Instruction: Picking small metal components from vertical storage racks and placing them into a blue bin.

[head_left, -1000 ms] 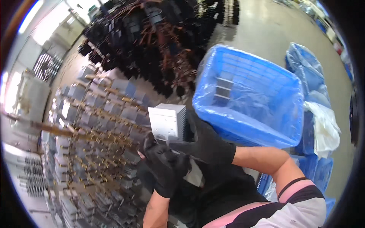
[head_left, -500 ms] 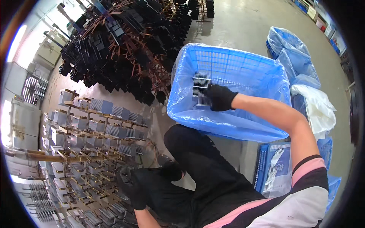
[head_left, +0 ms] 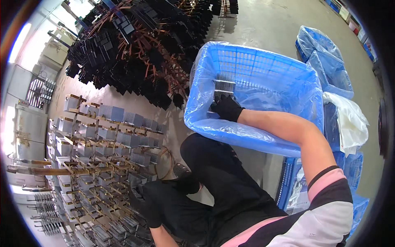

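Observation:
Inside a blue basket (head_left: 273,66) lined with clear blue film, silvery finned heat sinks (head_left: 224,84) lie in a row along the left side. My right hand (head_left: 227,109), in a black glove, has its fingers bent round the near end of that row, on a heat sink mostly covered by the glove. Low at the left, my black-gloved left hand (head_left: 149,208) is beside my knee, close to a rack (head_left: 74,142) hung with grey heat sinks. Its fingers blend into the dark background, so their grip is unclear.
Behind the rack hangs a dense cluster of black finned parts (head_left: 123,61) on copper-coloured hooks. More film-lined blue baskets (head_left: 329,70) stand at the right, with a white plastic bag (head_left: 349,121) near them. Another blue crate (head_left: 284,181) sits beside my leg.
My right hand has shifted left and closed over the near end of the heat sink row. The view has moved slightly. My left hand stays low by the rack.

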Demonstrator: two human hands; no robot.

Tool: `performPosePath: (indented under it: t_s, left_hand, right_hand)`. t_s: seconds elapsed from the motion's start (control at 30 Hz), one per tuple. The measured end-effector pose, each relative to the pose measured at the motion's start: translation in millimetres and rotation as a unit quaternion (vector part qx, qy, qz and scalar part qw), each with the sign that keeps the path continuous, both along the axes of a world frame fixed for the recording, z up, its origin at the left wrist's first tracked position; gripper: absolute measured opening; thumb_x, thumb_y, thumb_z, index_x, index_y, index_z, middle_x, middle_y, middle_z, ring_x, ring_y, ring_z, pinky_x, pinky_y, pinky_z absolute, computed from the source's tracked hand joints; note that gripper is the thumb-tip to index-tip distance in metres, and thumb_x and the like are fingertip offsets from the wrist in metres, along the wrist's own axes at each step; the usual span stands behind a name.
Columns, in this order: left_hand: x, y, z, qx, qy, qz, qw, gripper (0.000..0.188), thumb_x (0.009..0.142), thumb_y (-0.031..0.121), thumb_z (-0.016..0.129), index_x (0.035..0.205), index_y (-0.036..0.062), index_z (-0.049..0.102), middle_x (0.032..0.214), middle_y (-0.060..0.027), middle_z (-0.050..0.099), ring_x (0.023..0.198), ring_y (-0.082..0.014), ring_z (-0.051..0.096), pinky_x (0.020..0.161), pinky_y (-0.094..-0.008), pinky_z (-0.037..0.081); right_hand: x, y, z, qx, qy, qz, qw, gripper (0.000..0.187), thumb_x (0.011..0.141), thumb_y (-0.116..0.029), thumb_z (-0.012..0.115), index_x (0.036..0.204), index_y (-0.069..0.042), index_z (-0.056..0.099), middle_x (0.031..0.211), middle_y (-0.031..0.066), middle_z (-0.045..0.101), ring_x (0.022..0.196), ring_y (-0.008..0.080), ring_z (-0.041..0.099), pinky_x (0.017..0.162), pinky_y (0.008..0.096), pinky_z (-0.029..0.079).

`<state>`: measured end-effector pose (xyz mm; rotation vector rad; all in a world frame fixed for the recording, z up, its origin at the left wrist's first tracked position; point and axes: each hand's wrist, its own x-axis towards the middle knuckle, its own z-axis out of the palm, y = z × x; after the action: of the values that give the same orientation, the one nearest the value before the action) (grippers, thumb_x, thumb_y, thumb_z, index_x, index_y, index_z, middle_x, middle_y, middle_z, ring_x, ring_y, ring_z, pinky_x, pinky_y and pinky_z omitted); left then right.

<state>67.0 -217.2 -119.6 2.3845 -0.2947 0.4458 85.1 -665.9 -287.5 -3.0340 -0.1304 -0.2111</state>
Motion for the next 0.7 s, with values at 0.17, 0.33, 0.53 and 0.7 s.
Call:
performPosePath:
  t_s: [0.17,0.33,0.53,0.7]
  left_hand:
    - [5,10,-13,0.153,-0.074,-0.049,0.984,0.027,0.093,0.016,0.062,0.113,-0.0024,0.063,0.108,-0.0203,0.067,0.096,-0.0336,0.065,0.082,-0.0427,0.051]
    - [8,28,-14,0.086,-0.059,-0.062,0.993,0.022,0.092,0.012,0.061,0.110,-0.0014,0.065,0.107,-0.0205,0.067,0.095,-0.0367,0.065,0.082,-0.0429,0.050]
    - [31,112,-54,0.149,0.032,0.016,0.988,0.030,0.091,0.014,0.063,0.120,0.0029,0.063,0.100,-0.0190,0.067,0.092,-0.0372,0.064,0.089,-0.0446,0.049]
    - [70,98,-66,0.059,0.034,-0.051,0.996,0.038,0.093,0.018,0.060,0.128,0.0050,0.056,0.119,-0.0171,0.059,0.097,-0.0292,0.064,0.079,-0.0419,0.053]
  right_hand:
    - [-11,-15,-23,0.038,-0.025,0.019,0.999,0.046,0.084,-0.015,0.057,0.129,-0.011,0.057,0.106,0.0268,0.061,0.093,0.0437,0.064,0.078,0.0517,0.054]
    - [-19,-8,21,0.007,0.006,0.042,0.999,0.037,0.090,-0.016,0.051,0.125,-0.005,0.056,0.098,0.0248,0.065,0.095,0.0409,0.065,0.077,0.0522,0.055]
    - [-26,-20,112,0.055,0.053,0.040,0.996,0.035,0.089,-0.023,0.057,0.119,-0.006,0.064,0.105,0.0215,0.066,0.100,0.0380,0.064,0.088,0.0458,0.052]
    - [-29,49,207,0.217,-0.043,0.064,0.973,0.035,0.089,-0.010,0.061,0.123,-0.002,0.059,0.111,0.0228,0.063,0.103,0.0399,0.060,0.091,0.0451,0.048]
